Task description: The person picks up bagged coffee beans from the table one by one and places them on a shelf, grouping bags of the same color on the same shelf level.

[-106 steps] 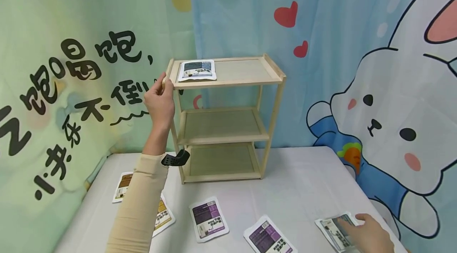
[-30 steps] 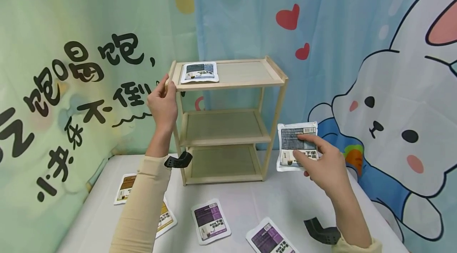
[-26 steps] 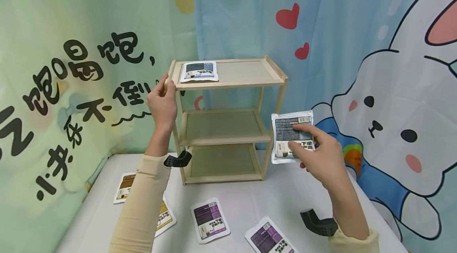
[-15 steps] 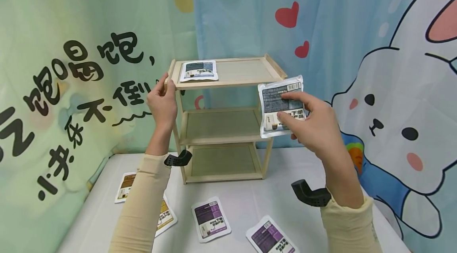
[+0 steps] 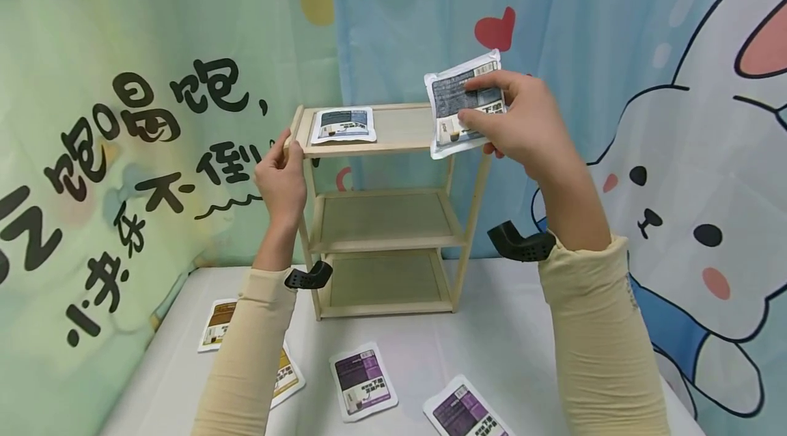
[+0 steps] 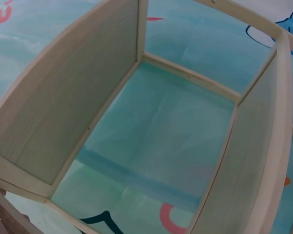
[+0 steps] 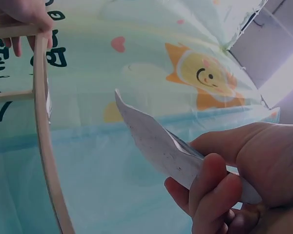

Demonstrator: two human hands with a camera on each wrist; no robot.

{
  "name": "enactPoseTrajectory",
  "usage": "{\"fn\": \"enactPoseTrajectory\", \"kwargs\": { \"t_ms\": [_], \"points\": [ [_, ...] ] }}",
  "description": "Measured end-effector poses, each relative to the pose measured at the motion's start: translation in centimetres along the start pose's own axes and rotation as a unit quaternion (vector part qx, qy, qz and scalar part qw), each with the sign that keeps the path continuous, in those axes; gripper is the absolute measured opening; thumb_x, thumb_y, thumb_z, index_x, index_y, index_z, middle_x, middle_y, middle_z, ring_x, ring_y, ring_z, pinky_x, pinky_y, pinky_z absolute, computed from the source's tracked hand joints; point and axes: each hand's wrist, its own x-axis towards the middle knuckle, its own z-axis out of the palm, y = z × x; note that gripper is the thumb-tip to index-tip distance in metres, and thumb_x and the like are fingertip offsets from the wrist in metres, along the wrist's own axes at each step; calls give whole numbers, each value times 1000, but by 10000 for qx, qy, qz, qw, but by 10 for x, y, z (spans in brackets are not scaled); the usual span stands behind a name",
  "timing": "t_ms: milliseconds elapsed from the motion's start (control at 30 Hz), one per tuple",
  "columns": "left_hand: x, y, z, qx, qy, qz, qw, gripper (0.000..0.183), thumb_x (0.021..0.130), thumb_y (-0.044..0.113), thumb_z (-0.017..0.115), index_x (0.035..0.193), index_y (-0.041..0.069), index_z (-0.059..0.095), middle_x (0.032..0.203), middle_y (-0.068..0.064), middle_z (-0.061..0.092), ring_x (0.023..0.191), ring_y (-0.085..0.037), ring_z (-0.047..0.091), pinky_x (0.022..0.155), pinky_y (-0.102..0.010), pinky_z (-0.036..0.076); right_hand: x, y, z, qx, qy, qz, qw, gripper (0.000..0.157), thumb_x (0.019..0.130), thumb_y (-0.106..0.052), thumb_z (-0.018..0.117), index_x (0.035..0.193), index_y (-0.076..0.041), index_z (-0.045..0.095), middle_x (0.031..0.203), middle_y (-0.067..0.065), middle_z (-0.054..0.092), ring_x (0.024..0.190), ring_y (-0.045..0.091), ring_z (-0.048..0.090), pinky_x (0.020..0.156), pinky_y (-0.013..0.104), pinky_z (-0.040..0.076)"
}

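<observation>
A three-tier wooden rack (image 5: 387, 243) stands upright on the table. At its top left corner, my left hand (image 5: 281, 183) grips the frame between thumb and fingers; the right wrist view shows this hand (image 7: 24, 18) from below. My right hand (image 5: 522, 118) pinches a flat sachet (image 5: 453, 98) with a blue-grey label, held tilted in front of the top tier's right end. From the right wrist, the sachet's pale back (image 7: 156, 146) shows between thumb and fingers. A similar blue-grey sachet (image 5: 343, 124) lies on the left of the top tier. The rack's panels (image 6: 68, 97) fill the left wrist view.
On the white table (image 5: 492, 327) lie two purple sachets, one in the middle (image 5: 364, 381) and one at the front edge (image 5: 466, 410). A brown sachet (image 5: 216, 327) and a yellow one (image 5: 285, 378) are partly behind the left forearm. Printed curtains (image 5: 399, 12) hang behind.
My right hand has picked up the blue-grey sachet from the table's right side and carried it up and left to the top tier. The left hand keeps its grip on the rack.
</observation>
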Motion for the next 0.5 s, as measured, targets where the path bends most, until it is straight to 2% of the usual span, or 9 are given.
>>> {"fn": "enactPoseTrajectory", "kwargs": {
  "t_ms": [133,333,500],
  "points": [
    [0,0,0,38,-5,6,10000,35,96,8,55,128,-4,60,120,-21,64,100,-17,64,75,-20,47,22,-5,0,159,-167,180,9996,48,91,-23,67,136,-10,55,121,13,49,50,20,49,46,25,43],
    [0,1,0,64,-21,14,10000,34,96,8,54,127,-5,60,121,-21,63,96,-15,64,70,-18,45,55,-8,1,251,-351,641,9970,49,90,-23,69,136,-10,55,113,9,50,51,15,49,47,24,42],
    [0,1,0,73,37,50,10000,34,96,7,54,127,-6,61,117,-23,64,89,-12,62,69,-18,43,77,-6,10,400,-742,983,9916,51,90,-23,68,138,-12,53,107,9,54,52,13,50,48,23,41]
  ]
}}
